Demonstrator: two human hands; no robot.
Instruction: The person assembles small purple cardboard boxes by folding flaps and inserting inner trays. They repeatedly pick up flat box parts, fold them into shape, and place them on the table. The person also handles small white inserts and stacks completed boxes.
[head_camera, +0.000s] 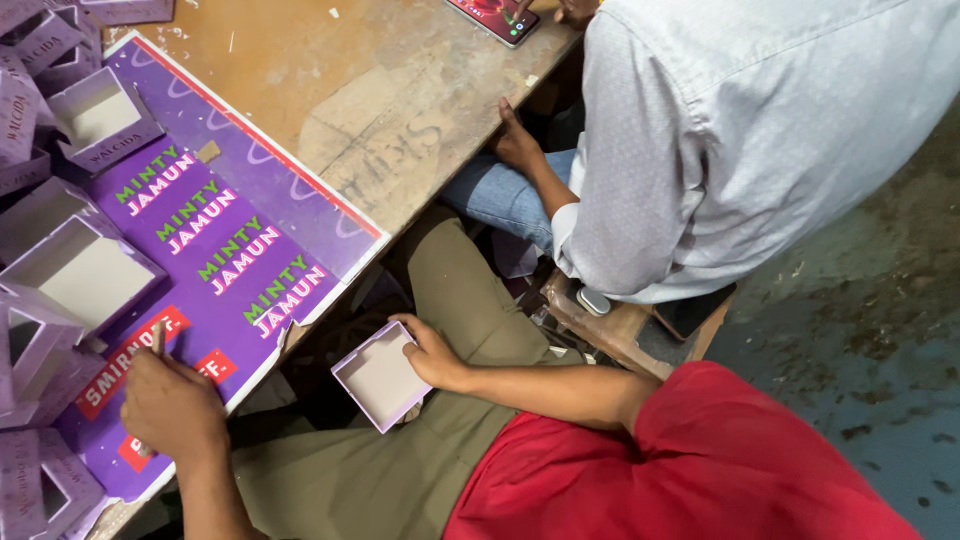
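While your right hand (432, 352) grips the small purple tray (381, 376) over your lap, your left hand (170, 405) rests on the purple sheet (250, 190) on the desk (400, 90), pinching a thin stick (158, 337). You seem mid-assembly; next, the tray likely needs bringing up to the sheet.
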